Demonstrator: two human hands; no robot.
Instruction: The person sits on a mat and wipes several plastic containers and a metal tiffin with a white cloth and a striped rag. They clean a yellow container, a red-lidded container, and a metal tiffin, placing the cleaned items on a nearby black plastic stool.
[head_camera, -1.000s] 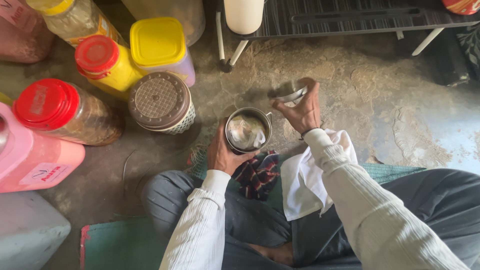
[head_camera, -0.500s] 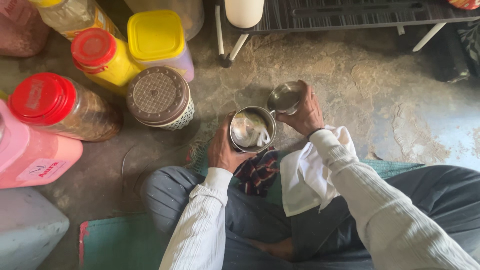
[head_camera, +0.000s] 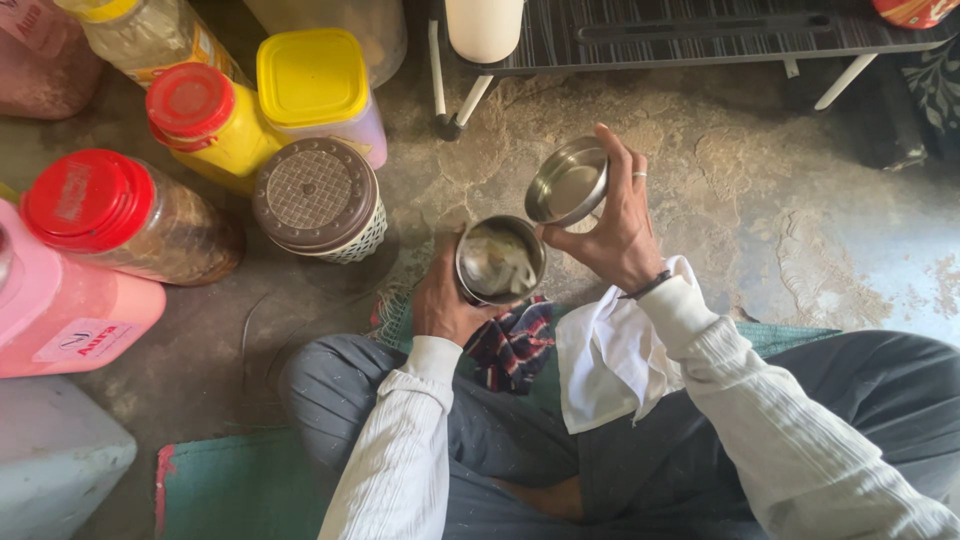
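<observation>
My left hand (head_camera: 440, 300) grips a small round steel container (head_camera: 499, 262) from its left side; pale contents show inside its open top. Just above and to the right, my right hand (head_camera: 612, 222) holds the container's steel lid (head_camera: 567, 183) tilted on edge, its hollow side facing me. The lid is apart from the container, a short way above its rim. A ring sits on one finger and a dark band on the right wrist.
Jars stand at the left: a brown-lidded jar (head_camera: 320, 200), a yellow-lidded tub (head_camera: 315, 85), a red-capped yellow jar (head_camera: 205, 120), a red-lidded jar (head_camera: 130, 215), a pink container (head_camera: 60, 315). A white cloth (head_camera: 610, 360) and checked cloth (head_camera: 512, 340) lie on my lap. A low rack (head_camera: 700, 40) stands behind.
My right hand has lifted the lid from low beside the container up and tilted it on edge. The container in my left hand has stayed almost in place.
</observation>
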